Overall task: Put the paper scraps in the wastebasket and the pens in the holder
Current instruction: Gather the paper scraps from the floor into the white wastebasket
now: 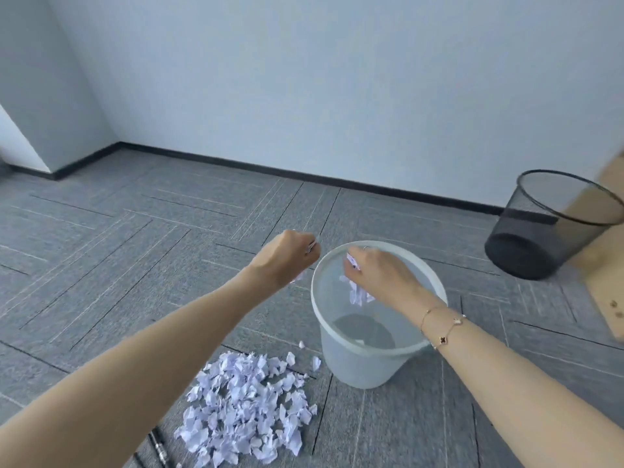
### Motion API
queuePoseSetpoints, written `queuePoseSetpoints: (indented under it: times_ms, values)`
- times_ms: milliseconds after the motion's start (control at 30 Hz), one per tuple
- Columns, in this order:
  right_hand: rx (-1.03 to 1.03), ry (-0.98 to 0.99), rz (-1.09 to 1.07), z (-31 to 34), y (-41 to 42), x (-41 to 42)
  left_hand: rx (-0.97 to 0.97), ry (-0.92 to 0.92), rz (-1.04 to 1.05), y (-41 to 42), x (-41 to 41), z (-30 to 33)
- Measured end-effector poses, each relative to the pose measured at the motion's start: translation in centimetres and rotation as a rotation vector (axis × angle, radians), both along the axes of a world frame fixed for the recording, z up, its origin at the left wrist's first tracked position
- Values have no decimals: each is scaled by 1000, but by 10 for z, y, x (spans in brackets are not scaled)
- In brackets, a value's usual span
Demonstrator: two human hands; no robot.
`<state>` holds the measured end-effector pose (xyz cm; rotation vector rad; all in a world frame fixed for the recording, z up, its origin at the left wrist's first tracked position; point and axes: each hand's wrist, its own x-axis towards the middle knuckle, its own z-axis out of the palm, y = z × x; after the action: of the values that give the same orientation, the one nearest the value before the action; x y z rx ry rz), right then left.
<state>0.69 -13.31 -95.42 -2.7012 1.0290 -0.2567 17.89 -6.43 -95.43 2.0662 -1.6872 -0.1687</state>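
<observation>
Right hand (378, 275) pinches paper scraps (358, 293) over the pale wastebasket (364, 363); left hand (287, 256) grips more scraps just beside its rim.

**Colours and patterns noted on the carpeted floor**

Carpet (101, 238): mid grey, tiled, with thin dark and pale lines running in angled, chevron-like bands. Wall (337, 79): pale blue-white, edged below by a black skirting strip (236, 165).

Wastebasket (371, 352): translucent pale grey-white, lighter rim, darker grey showing at the bottom. Paper scraps (246, 407) heaped at its near left side: white with a lilac tint, crumpled. Scraps in both hands were the same lilac-white.

Mesh bin (540, 238) by the far right wall: black, see-through weave. Board (607, 265) at the right edge: light tan.

Bracelet (445, 327): gold chain, one dark red and one white charm. Pens (158, 447): black with silver.
</observation>
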Motion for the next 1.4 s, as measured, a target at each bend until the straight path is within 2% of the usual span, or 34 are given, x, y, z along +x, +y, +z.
queuePoseSetpoints:
  times_ms: [233,433,533,633,733,900,967,1133,1267,1400]
  values:
    - [56,-27,-142,-36,-44,-46,42,132,-43,-59,-61,-39]
    - [234,-138,-238,-86,-52,-49,75,217,71,-71,-74,-87]
    - [330,-108,-230,-103,-55,-46,97,265,138,-73,-77,-108]
    - [338,-20,-191,-112,-56,-48,185,226,77,-70,-80,-124]
    - [302,-51,-182,-110,-58,-53,307,188,-8,-71,-76,-124]
    - [207,-9,-235,-101,-57,-59,163,191,21,-74,-78,-105]
    - [195,22,-232,-100,-55,-60,161,176,27,-75,-81,-104]
    - [219,64,-158,-103,-52,-67,536,97,-160,-65,-81,-114]
    - [161,109,-141,-97,-49,-71,416,138,-147,-57,-78,-105]
    - [201,75,-125,-88,-42,-68,337,-57,-209,-50,-77,-89]
